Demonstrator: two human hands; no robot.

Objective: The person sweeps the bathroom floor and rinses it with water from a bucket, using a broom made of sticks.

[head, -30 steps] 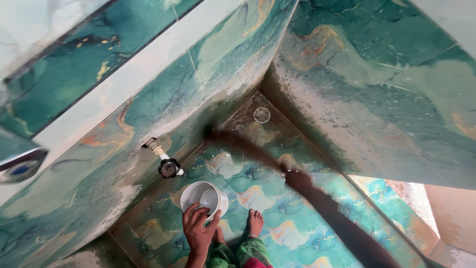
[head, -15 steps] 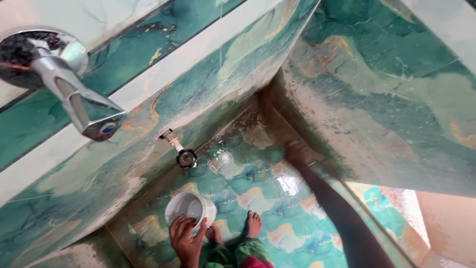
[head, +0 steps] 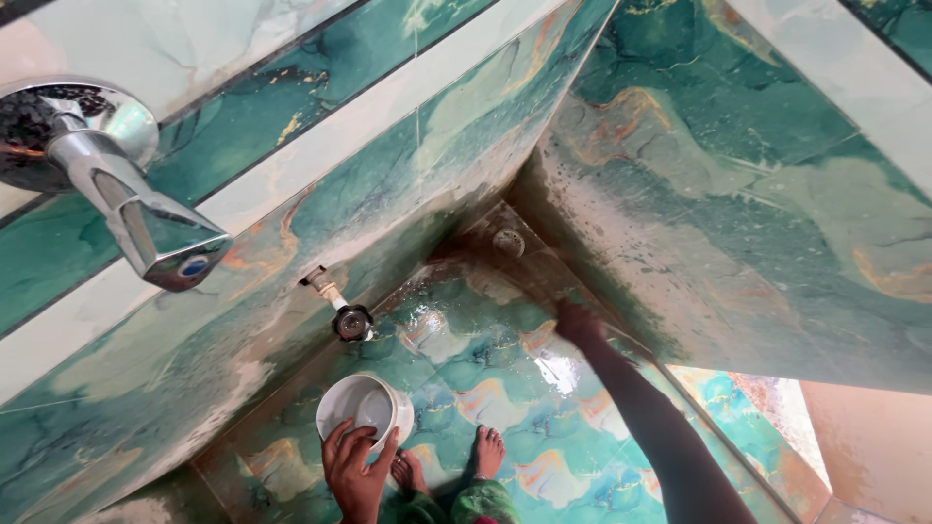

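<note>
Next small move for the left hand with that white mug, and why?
Probably tip the white mug, gripped at its rim by the left hand, toward the wet floor near the right hand. Grime streaks ring the corner drain, so rinse water would likely carry it there.

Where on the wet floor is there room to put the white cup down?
Bare floor lies between the low tap, the right hand and the feet. More shows right of the feet, along the right arm. It is crowded at the left wall, where the left hand holds the white cup, and near the corner drain.
</note>
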